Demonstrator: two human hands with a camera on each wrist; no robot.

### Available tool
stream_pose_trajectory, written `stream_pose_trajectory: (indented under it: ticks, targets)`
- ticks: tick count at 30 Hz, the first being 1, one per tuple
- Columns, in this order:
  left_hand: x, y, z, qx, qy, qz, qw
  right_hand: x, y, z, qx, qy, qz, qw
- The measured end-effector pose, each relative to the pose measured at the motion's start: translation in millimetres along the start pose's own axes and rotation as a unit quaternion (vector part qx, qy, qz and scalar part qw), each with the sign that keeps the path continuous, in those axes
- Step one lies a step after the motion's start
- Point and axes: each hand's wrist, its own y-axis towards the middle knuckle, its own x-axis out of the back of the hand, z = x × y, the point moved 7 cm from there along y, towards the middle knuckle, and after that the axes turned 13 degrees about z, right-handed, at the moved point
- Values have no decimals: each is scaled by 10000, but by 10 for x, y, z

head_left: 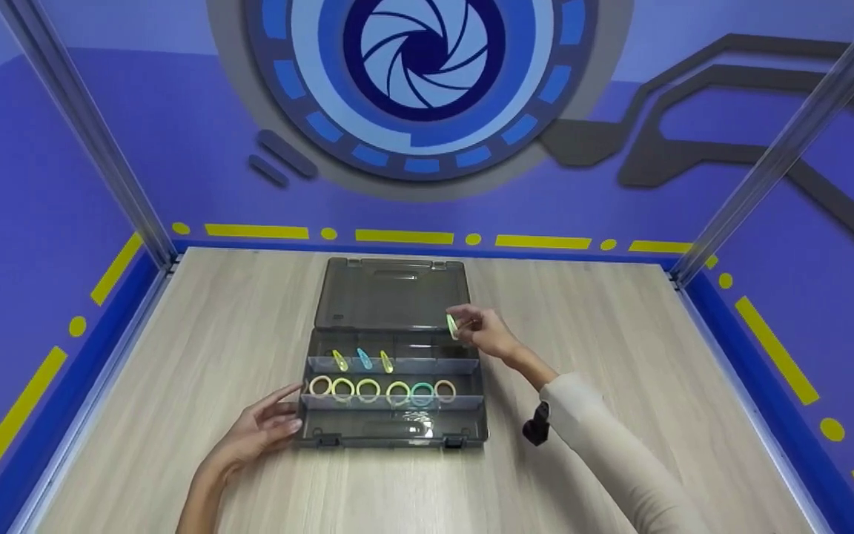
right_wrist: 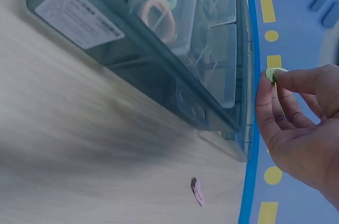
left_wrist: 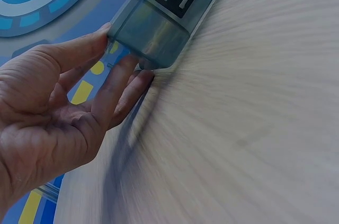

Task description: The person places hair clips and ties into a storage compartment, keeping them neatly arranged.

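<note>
A smoky clear plastic organizer box (head_left: pixel 394 423) lies with its lid (head_left: pixel 390 297) folded back. My right hand (head_left: pixel 490 334) pinches a pale green snap hair clip (head_left: pixel 452 326) between thumb and fingertips, above the box's back right corner. In the back row stand a yellow clip (head_left: pixel 339 361), a blue clip (head_left: pixel 364 359) and another yellow clip (head_left: pixel 386 362). Several hair ties (head_left: pixel 368 390) in yellow, teal and peach line the middle row. My left hand (head_left: pixel 253 430) touches the box's left side near the front corner, fingers extended, thumb close to the wall.
On the wooden table (head_left: pixel 560 297), a pink hair clip (right_wrist: pixel 197 191) lies beside the box in the right wrist view. Blue printed walls (head_left: pixel 419 208) and metal posts (head_left: pixel 760 156) bound the table. A black device (head_left: pixel 537 424) sits at my right wrist.
</note>
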Motion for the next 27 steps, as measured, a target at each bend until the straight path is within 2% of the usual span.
stream_pose_trajectory:
  ticks: [7,14,18,27]
  targets:
    - [-4,8,25,207,-6,-118,9997,-131,37,-28,10,238,220,9995]
    - [-7,-3,23,232,-47,-131,9996,-264,112,-36,260,389,338,9983]
    - [-6,-7,25,263,-49,-144,9995,-330,146,-29,263,458,377,9979]
    - [4,-28,2,216,42,-142,9997,-440,241,-43,392,-21,427,9983]
